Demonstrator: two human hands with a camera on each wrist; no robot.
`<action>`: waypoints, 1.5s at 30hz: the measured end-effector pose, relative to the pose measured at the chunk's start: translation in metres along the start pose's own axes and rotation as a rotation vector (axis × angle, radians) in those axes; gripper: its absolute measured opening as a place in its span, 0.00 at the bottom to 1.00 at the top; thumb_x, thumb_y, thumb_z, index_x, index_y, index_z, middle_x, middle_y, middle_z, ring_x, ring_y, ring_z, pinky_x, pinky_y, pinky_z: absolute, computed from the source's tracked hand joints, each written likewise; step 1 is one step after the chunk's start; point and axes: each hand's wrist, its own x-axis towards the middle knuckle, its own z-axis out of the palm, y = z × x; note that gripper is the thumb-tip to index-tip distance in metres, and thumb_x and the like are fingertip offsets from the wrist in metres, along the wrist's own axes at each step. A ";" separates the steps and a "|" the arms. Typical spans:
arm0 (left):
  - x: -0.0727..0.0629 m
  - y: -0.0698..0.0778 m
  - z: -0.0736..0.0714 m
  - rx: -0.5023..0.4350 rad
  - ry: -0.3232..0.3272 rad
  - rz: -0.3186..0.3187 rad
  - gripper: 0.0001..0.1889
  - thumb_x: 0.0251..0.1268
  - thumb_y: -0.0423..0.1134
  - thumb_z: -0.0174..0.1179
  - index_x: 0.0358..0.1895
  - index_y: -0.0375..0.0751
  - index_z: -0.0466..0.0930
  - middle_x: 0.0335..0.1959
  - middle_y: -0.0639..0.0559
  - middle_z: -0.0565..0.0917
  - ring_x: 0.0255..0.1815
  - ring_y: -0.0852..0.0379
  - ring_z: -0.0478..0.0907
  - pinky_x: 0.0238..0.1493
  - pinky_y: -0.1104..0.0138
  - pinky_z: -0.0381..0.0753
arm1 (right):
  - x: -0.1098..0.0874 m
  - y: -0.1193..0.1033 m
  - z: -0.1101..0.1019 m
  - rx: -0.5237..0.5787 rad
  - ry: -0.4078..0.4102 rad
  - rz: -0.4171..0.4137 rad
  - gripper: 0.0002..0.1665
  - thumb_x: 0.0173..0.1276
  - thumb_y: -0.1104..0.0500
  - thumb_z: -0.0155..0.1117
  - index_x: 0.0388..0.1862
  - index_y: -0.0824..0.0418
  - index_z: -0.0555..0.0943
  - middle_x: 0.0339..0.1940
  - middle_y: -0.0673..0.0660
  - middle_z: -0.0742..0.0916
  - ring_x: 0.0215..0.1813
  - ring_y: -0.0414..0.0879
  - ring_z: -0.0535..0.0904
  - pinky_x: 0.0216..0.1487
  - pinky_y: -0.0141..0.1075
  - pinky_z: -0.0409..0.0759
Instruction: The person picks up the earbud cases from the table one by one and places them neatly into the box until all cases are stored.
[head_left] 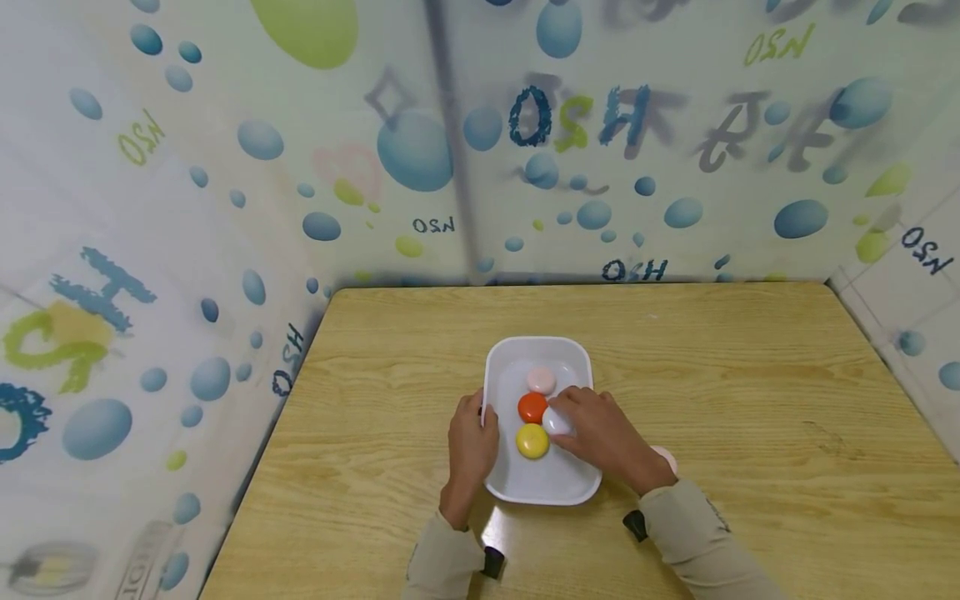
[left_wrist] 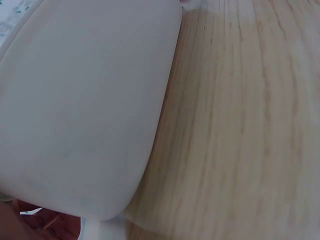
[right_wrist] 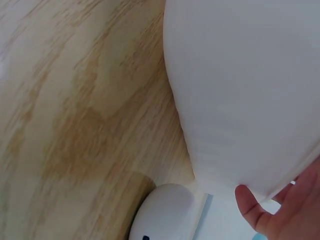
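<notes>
A white rectangular tray [head_left: 543, 485] stands on the table in the head view. Its left rim is gripped by my left hand [head_left: 472, 442], thumb on the inner side and fingers outside. Over the right rim reaches my right hand [head_left: 602, 432], pinching a white round disc [head_left: 557, 422] by its edges, inside the tray. Close to that disc lie a red disc [head_left: 532, 407], a yellow disc [head_left: 532, 441] and a pale pink disc [head_left: 541, 380]. Both wrist views mostly show the tray's outer wall; fingers of the right hand [right_wrist: 292, 215] appear at the lower right of its view.
A pale pink round object [head_left: 664, 458] lies on the wooden table [head_left: 750, 375], partly hidden behind the right wrist. Bubble-printed sheeting [head_left: 480, 208] rises behind the table and along its left and right sides.
</notes>
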 end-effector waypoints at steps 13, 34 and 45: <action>0.000 0.000 0.001 -0.001 0.004 0.007 0.17 0.68 0.29 0.54 0.57 0.31 0.81 0.43 0.38 0.83 0.42 0.43 0.81 0.43 0.51 0.81 | 0.001 0.000 0.002 -0.038 -0.030 0.006 0.30 0.59 0.48 0.75 0.58 0.59 0.82 0.52 0.56 0.85 0.50 0.50 0.78 0.52 0.47 0.74; -0.001 0.001 0.001 -0.013 0.013 0.014 0.18 0.67 0.29 0.54 0.58 0.31 0.80 0.43 0.38 0.83 0.42 0.43 0.81 0.43 0.51 0.81 | 0.000 0.002 -0.008 0.025 0.071 -0.002 0.37 0.57 0.49 0.77 0.64 0.57 0.77 0.61 0.57 0.82 0.62 0.55 0.76 0.59 0.55 0.71; 0.000 0.000 0.001 -0.001 -0.001 0.001 0.18 0.69 0.29 0.53 0.59 0.31 0.80 0.44 0.37 0.82 0.44 0.43 0.81 0.45 0.51 0.82 | -0.011 0.011 -0.034 0.085 0.169 0.090 0.34 0.61 0.55 0.74 0.64 0.63 0.76 0.63 0.62 0.79 0.65 0.58 0.74 0.61 0.52 0.76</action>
